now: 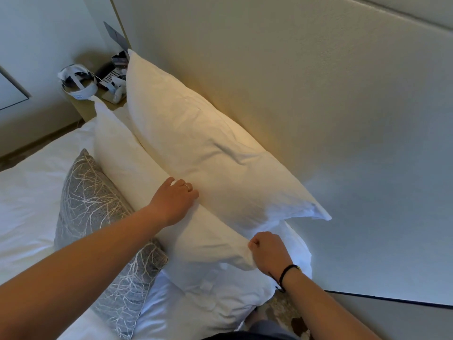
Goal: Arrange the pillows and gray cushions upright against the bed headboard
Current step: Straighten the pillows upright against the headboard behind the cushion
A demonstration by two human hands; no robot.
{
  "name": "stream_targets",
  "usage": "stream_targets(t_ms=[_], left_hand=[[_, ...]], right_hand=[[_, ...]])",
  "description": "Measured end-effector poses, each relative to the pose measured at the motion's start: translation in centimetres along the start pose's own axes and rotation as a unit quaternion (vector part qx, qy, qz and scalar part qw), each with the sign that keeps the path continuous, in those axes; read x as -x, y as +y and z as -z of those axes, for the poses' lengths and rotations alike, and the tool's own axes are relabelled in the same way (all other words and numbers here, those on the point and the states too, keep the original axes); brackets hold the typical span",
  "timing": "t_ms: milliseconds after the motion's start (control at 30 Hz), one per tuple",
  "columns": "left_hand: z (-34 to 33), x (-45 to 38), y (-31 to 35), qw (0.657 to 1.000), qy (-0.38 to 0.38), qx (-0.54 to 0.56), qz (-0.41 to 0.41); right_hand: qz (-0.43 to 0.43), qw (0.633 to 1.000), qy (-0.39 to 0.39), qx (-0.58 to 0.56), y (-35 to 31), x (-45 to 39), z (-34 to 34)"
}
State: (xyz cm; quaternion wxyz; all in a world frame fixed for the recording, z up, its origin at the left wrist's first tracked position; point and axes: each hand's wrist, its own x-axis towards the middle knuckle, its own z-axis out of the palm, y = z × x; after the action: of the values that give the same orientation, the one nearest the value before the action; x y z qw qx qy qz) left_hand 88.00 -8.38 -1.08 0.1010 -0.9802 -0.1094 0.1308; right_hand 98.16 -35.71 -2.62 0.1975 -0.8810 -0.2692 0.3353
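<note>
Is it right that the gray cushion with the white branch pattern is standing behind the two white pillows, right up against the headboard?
Not quite. The head view shows the gray cushion in front of the two white pillows, on the side away from the headboard. It is the rear white pillow that leans against the headboard.

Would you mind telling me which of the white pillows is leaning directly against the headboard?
The rear plain white pillow leans on the beige padded headboard; the front white pillow, which both hands hold, stands before it, apart from the headboard.
</note>
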Motion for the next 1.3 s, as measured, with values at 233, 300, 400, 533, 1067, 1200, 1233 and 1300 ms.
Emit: stream_targets(t_ms=[233,300,400,533,1067,1200,1233,1300], left_hand=[[2.8,-1.3,1.3,0.995,-0.005,0.096,0.029],[4.2,-1.9,1.6,0.991,0.016,0.123,0.041],[6.6,-3.4,1.9,0.985,0.072,0.149,0.045],[9.0,-5.8,1.5,0.981,0.103,0.163,0.037],[12.2,-13.0,1.0,0.997,0.046,-0.061,-0.025],[12.3,-13.0,1.5,0.998,0.064,-0.023,0.009],[12.2,-12.9,1.4,0.997,0.077,-0.007,0.012],[12.0,-12.6,1.1,0.994,0.106,0.021,0.013]], right_hand=[[0.131,0.977,0.120,0.118,-2.1,0.8,4.8],[0.182,0.961,0.192,0.080,-3.0,0.7,6.9],[0.196,0.941,0.268,0.067,-3.6,-1.1,10.3],[0.144,0.955,0.220,0.138,-3.5,-4.6,13.0],[0.022,0.998,0.046,-0.028,-2.8,-7.6,12.8],[0.043,0.994,0.078,-0.058,-2.6,-6.8,12.9],[0.054,0.992,0.094,-0.066,-2.4,-6.5,13.1],[0.072,0.987,0.128,-0.067,-1.9,-5.9,13.8]])
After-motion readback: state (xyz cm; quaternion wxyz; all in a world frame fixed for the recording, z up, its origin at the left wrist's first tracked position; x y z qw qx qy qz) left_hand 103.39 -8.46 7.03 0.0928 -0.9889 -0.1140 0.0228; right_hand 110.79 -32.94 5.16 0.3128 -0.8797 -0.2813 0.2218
